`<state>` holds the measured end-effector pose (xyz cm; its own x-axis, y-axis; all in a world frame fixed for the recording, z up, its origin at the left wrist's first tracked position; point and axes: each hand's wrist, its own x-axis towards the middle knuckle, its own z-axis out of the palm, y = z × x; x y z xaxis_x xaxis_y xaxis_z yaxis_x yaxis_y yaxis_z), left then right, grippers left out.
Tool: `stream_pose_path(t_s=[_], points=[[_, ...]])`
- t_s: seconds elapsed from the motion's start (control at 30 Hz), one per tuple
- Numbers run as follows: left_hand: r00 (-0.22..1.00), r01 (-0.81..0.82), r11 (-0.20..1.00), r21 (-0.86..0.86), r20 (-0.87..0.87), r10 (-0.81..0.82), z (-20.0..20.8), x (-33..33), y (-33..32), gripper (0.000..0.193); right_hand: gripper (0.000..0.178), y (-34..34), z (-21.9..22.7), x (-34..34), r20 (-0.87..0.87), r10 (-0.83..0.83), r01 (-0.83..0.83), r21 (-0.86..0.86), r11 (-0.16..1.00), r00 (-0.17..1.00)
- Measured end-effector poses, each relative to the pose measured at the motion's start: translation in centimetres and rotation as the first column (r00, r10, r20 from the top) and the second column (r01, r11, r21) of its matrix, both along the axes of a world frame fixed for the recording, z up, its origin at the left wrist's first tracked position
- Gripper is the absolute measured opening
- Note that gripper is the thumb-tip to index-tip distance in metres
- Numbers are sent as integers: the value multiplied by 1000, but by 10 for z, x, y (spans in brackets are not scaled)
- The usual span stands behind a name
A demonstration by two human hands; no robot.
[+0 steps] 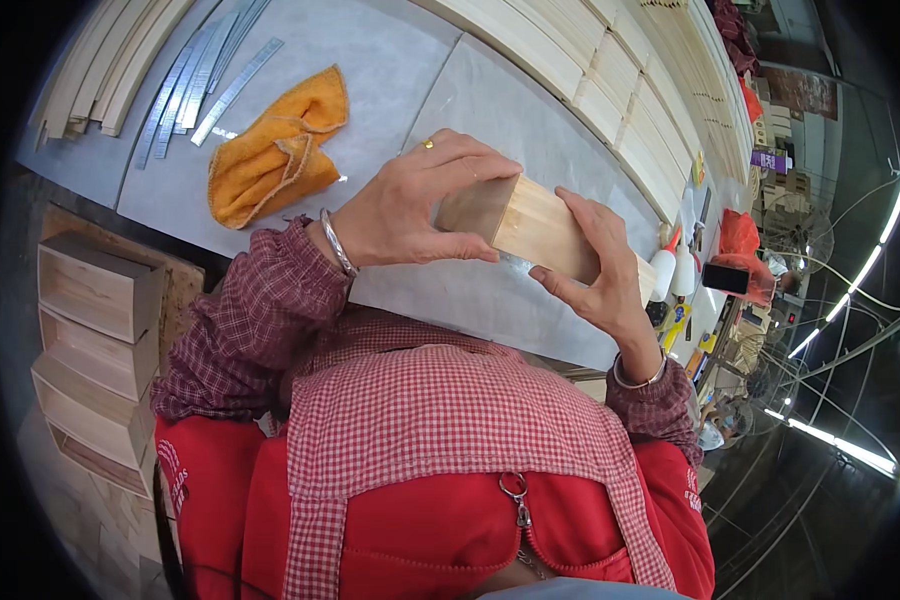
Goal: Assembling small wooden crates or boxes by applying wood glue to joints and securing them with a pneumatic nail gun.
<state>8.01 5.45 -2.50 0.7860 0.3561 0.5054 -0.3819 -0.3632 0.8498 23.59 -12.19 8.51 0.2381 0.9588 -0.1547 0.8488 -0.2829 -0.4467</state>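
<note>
Between my two hands is a pale wooden box [545, 228], held over the grey tabletop [370, 110]. My left hand [405, 205] grips its left end, with the thumb along the near edge and the fingers over the far one. That end face looks darker, and I cannot tell whether it is open or solid. On the right, my right hand [610, 270] has its fingers on the far side of the box and its thumb on the near side. An orange cloth [282, 150] lies crumpled beyond my left wrist.
Flat metal strips [195, 85] lie at the far left beside wooden boards [110, 65]. Rows of pale slats [620, 85] line the back right. White bottles [684, 270] and a dark phone [725, 279] stand right of my right hand. Wooden boxes [90, 385] are stacked at left.
</note>
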Motion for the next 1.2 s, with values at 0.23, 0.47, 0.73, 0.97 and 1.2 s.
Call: stream_pose_path(t_s=[0.23, 0.47, 0.73, 0.97, 1.2], points=[[998, -13, 1000, -8, 58, 13, -2, 2, -2, 67, 75, 0, -2, 1, -11, 0, 1, 4, 1000, 1000], [932, -349, 934, 73, 135, 337, -3, -10, -41, 52, 73, 0, -5, -2, -40, -71, 72, 25, 997, 997], [838, -532, 820, 210, 265, 476, -9, -4, -51, 41, 74, -1, -6, -2, -43, -87, 88, 24, 996, 995], [880, -458, 858, 230, 253, 402, -6, -7, -43, 39, 74, 0, -3, -1, -70, -94, 95, 2, 996, 993], [876, -477, 820, 316, 251, 413, -12, -7, -45, 40, 74, 2, -1, -3, -100, -119, 116, -31, 993, 988]])
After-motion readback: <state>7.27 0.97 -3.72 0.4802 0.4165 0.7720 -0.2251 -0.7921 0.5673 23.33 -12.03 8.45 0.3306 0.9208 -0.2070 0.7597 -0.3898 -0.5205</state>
